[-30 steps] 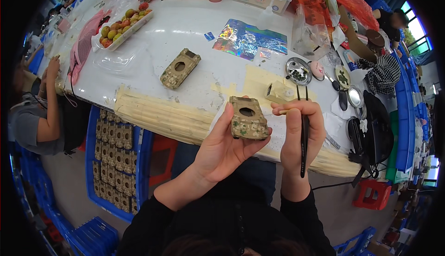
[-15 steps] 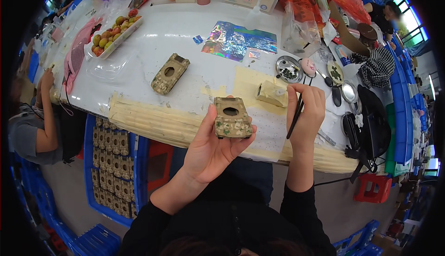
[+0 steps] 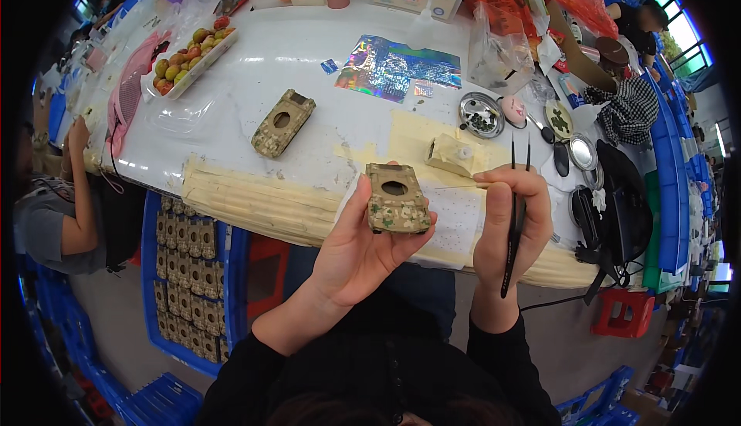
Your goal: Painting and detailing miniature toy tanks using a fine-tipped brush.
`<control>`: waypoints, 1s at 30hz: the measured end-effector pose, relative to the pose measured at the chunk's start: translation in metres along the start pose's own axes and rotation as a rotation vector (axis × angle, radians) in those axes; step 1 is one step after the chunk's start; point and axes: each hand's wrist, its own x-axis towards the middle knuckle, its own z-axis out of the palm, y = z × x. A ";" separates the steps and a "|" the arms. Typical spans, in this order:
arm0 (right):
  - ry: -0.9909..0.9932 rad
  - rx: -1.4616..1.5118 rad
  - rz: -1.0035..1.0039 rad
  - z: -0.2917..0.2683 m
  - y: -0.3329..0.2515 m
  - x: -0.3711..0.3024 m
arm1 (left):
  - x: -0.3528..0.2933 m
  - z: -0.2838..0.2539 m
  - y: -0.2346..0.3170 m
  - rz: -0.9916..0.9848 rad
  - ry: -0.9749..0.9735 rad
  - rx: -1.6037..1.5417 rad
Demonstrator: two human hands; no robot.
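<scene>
In my left hand (image 3: 343,260) rests a camouflage-painted model tank hull (image 3: 399,214), gripped between thumb and fingers, with a round hole in its top. My right hand (image 3: 519,225) is closed around black tweezers (image 3: 510,260), their two tips pointing away from me. A thin light stick (image 3: 455,187) reaches left from the pinched thumb and forefinger toward the hull, apart from it. Just beyond stands a tape-covered block (image 3: 451,156) with a whitish lump on it. Another tank hull (image 3: 270,136) lies farther left on the table.
A round metal tin (image 3: 495,109) holds small dark pieces. Beside it are a pink egg-shaped item (image 3: 512,109) and a black bag (image 3: 624,202). A fruit tray (image 3: 202,63) lies far left. Below left, a blue crate (image 3: 152,302) holds many hulls. Another person's arm (image 3: 79,187) is at left.
My right hand has drawn back from the lump on the block, toward me, turning the tweezers' tips away. The left hand and its hull have shifted slightly right.
</scene>
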 end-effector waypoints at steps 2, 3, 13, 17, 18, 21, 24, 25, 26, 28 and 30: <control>-0.067 0.058 0.019 0.003 -0.001 -0.003 | 0.001 0.001 -0.001 -0.004 -0.007 -0.004; -0.075 0.131 0.029 0.007 0.003 -0.005 | 0.001 0.001 -0.002 -0.001 -0.018 0.000; -0.154 0.277 0.087 0.019 -0.001 -0.009 | 0.000 0.009 -0.003 0.015 -0.004 0.018; -0.153 0.267 0.087 0.020 0.000 -0.010 | 0.000 0.011 -0.004 0.016 0.029 0.035; -0.153 0.265 0.094 0.020 -0.001 -0.010 | 0.000 0.011 -0.003 0.015 0.028 0.034; -0.159 0.254 0.101 0.020 -0.001 -0.010 | -0.001 0.011 -0.003 0.012 0.025 0.033; -0.168 0.248 0.095 0.020 -0.001 -0.011 | -0.001 0.010 -0.003 0.014 0.030 0.030; -0.165 0.256 0.101 0.021 -0.001 -0.010 | -0.001 0.010 -0.003 0.017 0.034 0.031; -0.162 0.264 0.106 0.022 -0.002 -0.010 | -0.001 0.011 -0.002 0.020 0.038 0.032; -0.159 0.264 0.098 0.023 -0.001 -0.010 | -0.001 0.010 -0.002 0.016 0.029 0.031; -0.157 0.258 0.093 0.023 0.000 -0.010 | -0.001 0.009 -0.002 0.013 0.025 0.027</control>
